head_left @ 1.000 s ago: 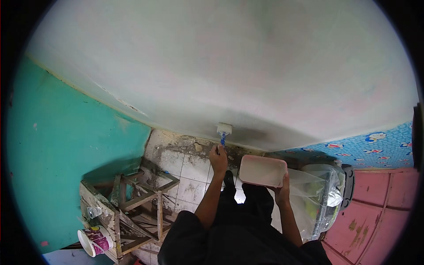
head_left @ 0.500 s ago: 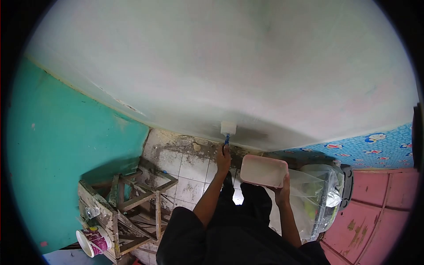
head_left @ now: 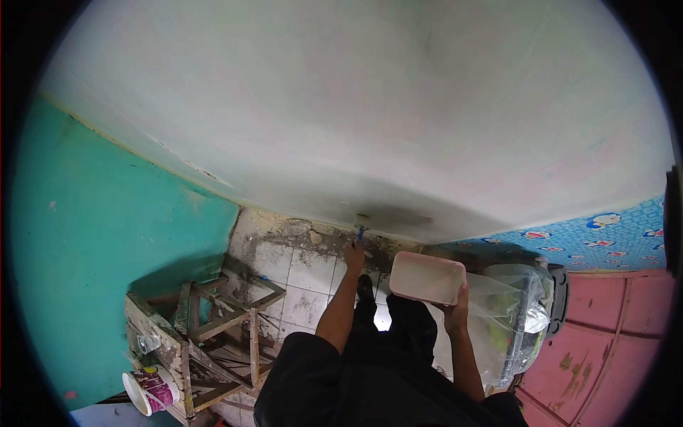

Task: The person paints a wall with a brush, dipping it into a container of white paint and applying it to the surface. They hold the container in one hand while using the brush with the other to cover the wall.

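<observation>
My left hand (head_left: 353, 254) is closed around the blue handle of a paintbrush (head_left: 362, 228). The brush's pale head meets the lower part of the whitish wall (head_left: 341, 135), just above the floor edge, partly in shadow. My right hand (head_left: 456, 304) grips the right end of a pink-rimmed rectangular tub (head_left: 427, 277), its fingers partly hidden beneath. Pale liquid or residue covers the inside of the tub. It is held out over the floor, right of the brush.
A worn wooden frame (head_left: 213, 329) stands on the left, with a paint bucket (head_left: 151, 390) lying tilted beside it. Plastic sheeting (head_left: 491, 320) covers things on the right. Dirty white tiles (head_left: 309, 269), a green wall (head_left: 107, 249) and a pink panel (head_left: 597, 341) surround me.
My left hand has drawn the brush down the wall and slightly left, toward the floor edge. The tub in my right hand has shifted slightly right.
</observation>
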The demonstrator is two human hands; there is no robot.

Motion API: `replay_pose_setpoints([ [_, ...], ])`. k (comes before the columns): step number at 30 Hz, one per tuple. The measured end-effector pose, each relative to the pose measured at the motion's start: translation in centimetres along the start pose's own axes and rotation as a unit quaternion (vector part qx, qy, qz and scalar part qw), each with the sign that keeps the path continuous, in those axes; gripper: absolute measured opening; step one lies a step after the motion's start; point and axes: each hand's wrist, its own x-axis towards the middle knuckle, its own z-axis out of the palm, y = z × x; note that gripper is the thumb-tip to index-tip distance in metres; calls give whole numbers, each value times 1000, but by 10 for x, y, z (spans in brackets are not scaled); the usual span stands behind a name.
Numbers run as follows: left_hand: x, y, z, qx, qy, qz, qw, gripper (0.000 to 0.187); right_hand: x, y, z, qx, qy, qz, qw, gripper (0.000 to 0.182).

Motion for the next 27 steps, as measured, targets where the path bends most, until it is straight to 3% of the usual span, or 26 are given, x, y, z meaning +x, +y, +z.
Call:
replay_pose_setpoints([
  [4,-4,125,-95,-103,-14,-24,994,38,5,-1,-1,-2,-13,3,1000,68],
  [7,-5,177,-152,-129,4,-24,991,40,9,-3,10,-6,-11,0,1000,69],
  [9,-18,250,-208,-153,12,3,988,39,12,-8,19,-9,-16,-3,1000,71],
  [15,-43,370,-311,-231,38,40,971,35,16,-22,45,-2,-64,-16,998,75],
  [20,-60,432,-350,-342,73,131,928,25,18,-22,55,-10,-73,-19,997,74],
  [23,-52,439,-346,-335,104,200,915,22,21,-18,56,-11,-75,-20,997,73],
  [27,-15,390,-311,-285,95,234,925,24,22,-14,53,-15,-93,-19,995,73],
])
